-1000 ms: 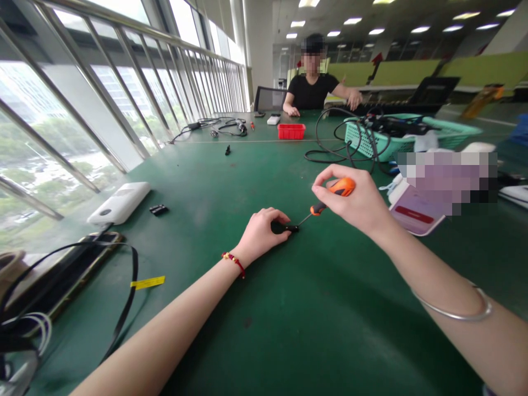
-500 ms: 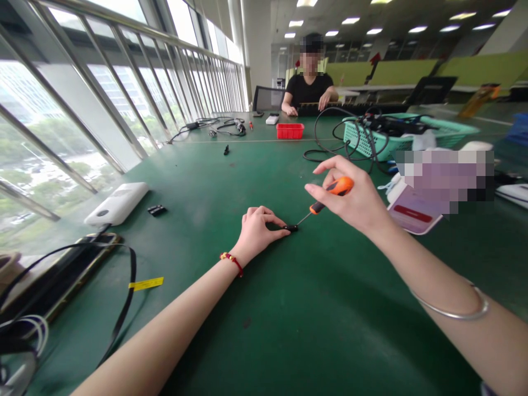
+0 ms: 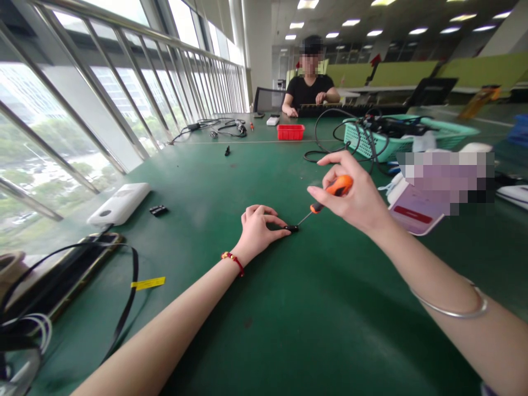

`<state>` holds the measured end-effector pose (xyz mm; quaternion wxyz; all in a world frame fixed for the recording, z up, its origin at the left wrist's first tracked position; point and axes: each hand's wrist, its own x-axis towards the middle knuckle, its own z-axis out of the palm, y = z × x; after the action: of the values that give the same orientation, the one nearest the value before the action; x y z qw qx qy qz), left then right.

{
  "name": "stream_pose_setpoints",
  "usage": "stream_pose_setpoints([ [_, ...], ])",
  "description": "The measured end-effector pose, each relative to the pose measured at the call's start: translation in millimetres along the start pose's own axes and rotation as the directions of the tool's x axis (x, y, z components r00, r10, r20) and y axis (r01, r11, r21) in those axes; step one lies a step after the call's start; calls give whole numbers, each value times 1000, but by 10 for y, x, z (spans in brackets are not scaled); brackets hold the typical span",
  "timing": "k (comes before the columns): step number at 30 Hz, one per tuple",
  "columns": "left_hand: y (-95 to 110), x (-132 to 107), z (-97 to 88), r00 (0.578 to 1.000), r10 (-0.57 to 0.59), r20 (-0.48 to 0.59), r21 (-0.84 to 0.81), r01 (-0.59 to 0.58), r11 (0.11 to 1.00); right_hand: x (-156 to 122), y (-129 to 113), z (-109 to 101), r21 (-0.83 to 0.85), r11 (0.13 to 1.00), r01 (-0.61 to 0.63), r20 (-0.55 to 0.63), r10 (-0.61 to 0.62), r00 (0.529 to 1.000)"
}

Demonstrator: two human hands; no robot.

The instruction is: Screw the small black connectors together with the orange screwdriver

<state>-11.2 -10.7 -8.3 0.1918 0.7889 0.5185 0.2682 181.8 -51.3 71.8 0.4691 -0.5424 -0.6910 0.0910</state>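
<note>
Between the thumb and fingertips of my left hand [image 3: 262,228] is a small black part [image 3: 292,228], pinched against the green tabletop [image 3: 297,308]. My right hand [image 3: 350,192] is closed around an orange and black screwdriver [image 3: 339,186], its shaft slanting down to the left. The screwdriver's tip meets the right end of the black part; the exact contact is too small to make out. Another small black piece [image 3: 158,210] lies on the table to the left, and a further tiny black piece [image 3: 227,150] lies farther back.
A red bin [image 3: 291,132] and a teal basket [image 3: 367,143] full of cables stand farther back. A white device [image 3: 119,203] and a black cable with a yellow tag [image 3: 148,283] lie at left. A purple-white box [image 3: 416,214] is at right. A person [image 3: 311,88] sits opposite.
My left hand and the black part hold nearly still. My right hand's fingers have shifted slightly on the screwdriver handle. The hand of the person opposite has moved a little.
</note>
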Motion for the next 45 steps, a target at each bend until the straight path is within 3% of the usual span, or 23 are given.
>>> stream_pose_setpoints([
  [6,10,4,-1,1000,-3,9,-12,3,1000,-38,-77,9,-48,996,-80,-5,80,997],
  [13,-16,8,7,1000,8,1,-14,-8,1000,-6,-26,23,127,992,16,27,-19,999],
  [21,-5,2,10,1000,1,3,-15,-1,1000,-47,-90,28,-104,992,-69,-70,62,996],
  [30,-5,-4,6,1000,0,8,-19,0,1000,-6,-12,20,84,996,28,28,-30,999],
  [38,0,3,7,1000,4,7,-22,-4,1000,-36,-58,40,-67,994,-81,-33,79,996],
  [41,-8,-2,8,1000,0,6,-19,1,1000,-33,-62,32,-24,997,-69,-27,68,997],
  [45,-22,-5,9,1000,12,8,-18,-12,1000,-12,-15,38,153,988,-27,53,19,998],
])
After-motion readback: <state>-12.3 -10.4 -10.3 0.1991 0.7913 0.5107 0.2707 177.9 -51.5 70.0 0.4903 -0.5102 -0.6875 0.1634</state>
